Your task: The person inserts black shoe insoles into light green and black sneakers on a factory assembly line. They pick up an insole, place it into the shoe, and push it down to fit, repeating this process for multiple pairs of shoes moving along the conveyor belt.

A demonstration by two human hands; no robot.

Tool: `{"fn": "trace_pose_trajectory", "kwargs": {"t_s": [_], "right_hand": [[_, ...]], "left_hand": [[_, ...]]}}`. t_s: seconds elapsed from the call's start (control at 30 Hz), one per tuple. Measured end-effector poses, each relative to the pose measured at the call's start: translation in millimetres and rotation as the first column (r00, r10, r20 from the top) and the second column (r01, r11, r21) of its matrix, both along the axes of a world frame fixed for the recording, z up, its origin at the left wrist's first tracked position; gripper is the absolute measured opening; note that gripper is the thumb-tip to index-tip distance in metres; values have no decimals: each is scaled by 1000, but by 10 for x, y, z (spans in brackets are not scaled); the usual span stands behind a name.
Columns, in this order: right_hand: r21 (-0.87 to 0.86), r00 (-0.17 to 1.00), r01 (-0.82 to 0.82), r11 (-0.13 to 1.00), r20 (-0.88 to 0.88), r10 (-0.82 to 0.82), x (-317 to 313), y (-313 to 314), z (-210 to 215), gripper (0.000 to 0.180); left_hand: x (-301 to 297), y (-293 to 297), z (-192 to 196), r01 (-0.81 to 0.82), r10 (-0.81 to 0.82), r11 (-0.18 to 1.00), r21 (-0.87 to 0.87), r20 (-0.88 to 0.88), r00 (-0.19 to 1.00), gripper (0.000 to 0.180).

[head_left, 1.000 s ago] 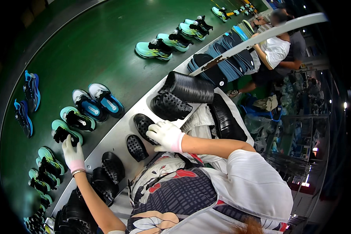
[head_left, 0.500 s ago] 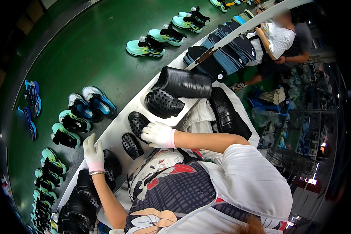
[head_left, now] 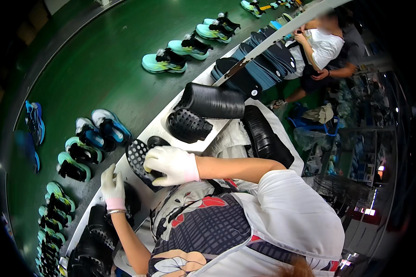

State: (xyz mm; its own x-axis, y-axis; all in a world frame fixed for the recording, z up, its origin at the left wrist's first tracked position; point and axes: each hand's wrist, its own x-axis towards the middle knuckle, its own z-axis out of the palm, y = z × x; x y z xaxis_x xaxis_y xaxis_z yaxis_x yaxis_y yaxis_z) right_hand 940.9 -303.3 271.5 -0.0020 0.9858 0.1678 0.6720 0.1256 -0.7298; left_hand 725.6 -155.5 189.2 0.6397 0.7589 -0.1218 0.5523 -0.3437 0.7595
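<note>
Both my hands wear white gloves. My right hand (head_left: 170, 165) grips a black perforated insole (head_left: 137, 157) over the white work ledge (head_left: 166, 124). My left hand (head_left: 112, 188) rests flat on the ledge, beside a black insole (head_left: 132, 199) and above a heap of black insoles (head_left: 94, 235). A second dark insole (head_left: 158, 141) lies just behind my right hand. Further along the ledge sits a black perforated sole (head_left: 188, 126) and a thick stack of black insoles (head_left: 213, 101).
A green conveyor belt (head_left: 92, 60) to my left carries pairs of teal and blue sneakers (head_left: 164, 62), (head_left: 101, 131). Another black stack (head_left: 263, 136) lies to the right. A seated person in a white shirt (head_left: 323, 46) works farther along, behind dark blue pieces (head_left: 268, 60).
My left hand came off the teal shoe on the belt and moved in to the ledge beside my right hand. My right hand closed on the perforated insole and lifted it.
</note>
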Motion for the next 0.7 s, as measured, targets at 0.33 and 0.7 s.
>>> {"fn": "trace_pose_trajectory", "kwargs": {"t_s": [0.33, 0.7], "right_hand": [[14, 995, -28, 1000, -94, 29, -101, 408, -20, 34], [12, 962, -230, 973, -150, 230, -571, 899, -131, 32]], "left_hand": [[129, -66, 353, 189, 403, 397, -898, 356, 843, 79], [-147, -44, 206, 329, 660, 365, -871, 491, 568, 49]]}}
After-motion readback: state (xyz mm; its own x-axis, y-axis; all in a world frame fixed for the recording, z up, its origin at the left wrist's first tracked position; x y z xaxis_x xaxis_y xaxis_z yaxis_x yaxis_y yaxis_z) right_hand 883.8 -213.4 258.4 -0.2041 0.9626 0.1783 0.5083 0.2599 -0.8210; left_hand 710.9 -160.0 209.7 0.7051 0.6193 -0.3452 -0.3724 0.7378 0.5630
